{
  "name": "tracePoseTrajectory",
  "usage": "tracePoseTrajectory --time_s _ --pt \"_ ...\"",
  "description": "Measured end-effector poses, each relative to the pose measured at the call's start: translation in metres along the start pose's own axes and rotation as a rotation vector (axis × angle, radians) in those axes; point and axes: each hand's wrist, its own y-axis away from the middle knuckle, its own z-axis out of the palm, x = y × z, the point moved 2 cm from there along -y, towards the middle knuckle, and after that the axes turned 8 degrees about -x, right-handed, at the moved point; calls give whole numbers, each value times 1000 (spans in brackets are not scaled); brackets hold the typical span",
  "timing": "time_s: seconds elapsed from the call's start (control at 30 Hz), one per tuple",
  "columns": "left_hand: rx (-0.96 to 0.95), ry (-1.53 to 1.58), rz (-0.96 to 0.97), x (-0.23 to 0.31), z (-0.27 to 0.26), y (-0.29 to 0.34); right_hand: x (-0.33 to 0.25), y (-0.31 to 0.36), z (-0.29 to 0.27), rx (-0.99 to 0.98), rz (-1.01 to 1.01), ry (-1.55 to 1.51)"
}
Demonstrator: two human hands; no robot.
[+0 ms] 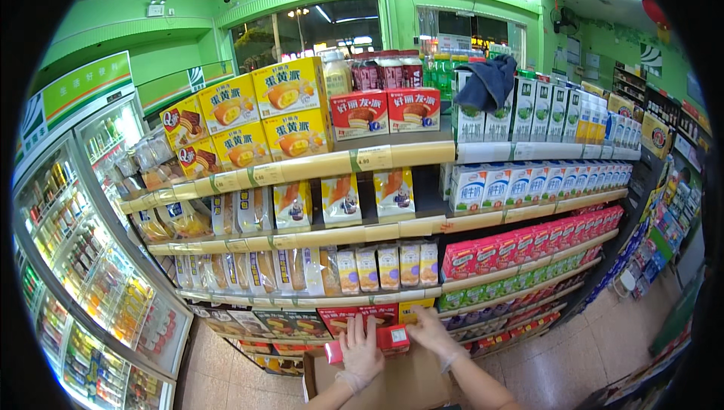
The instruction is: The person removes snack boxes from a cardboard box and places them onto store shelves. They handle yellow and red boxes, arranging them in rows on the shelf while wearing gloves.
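Below the pastry shelf, my left hand (362, 355) holds a small red box (394, 339), whose two ends stick out on either side of it. The fingers lie long across the box, pointing at the red snack-cake boxes (377, 312) in the lower shelf. My right hand (434, 335) reaches to a yellow box (416, 310) to the right of those red ones. Its index finger is stretched against that box's front, with the thumb apart. Thin clear gloves seem to cover both hands. An opened cardboard carton (411, 391) lies under my forearms.
Yellow cake boxes (234, 119) and milk cartons (532, 108) fill the top shelves, with a dark blue cloth (486, 84) over the milk. Bagged bread (260, 270) lines a middle shelf. Glass-door coolers (98, 251) stand left. Tiled floor (528, 357) lies right.
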Motion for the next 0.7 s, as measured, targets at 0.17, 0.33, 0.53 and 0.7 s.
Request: tracePoseTrajectory --time_s 0.17,0.33,0.53,0.7 --pt "364 80 226 11 -145 -90 -152 -38 -132 179 -468 -91" --pt "736 -98 485 43 -264 -201 -273 -72 -232 588 -830 143" --pt "549 -489 349 37 -323 -301 -328 -174 -260 730 -792 646" --pt "344 -444 119 48 -328 -330 -343 -205 -261 485 -455 936"
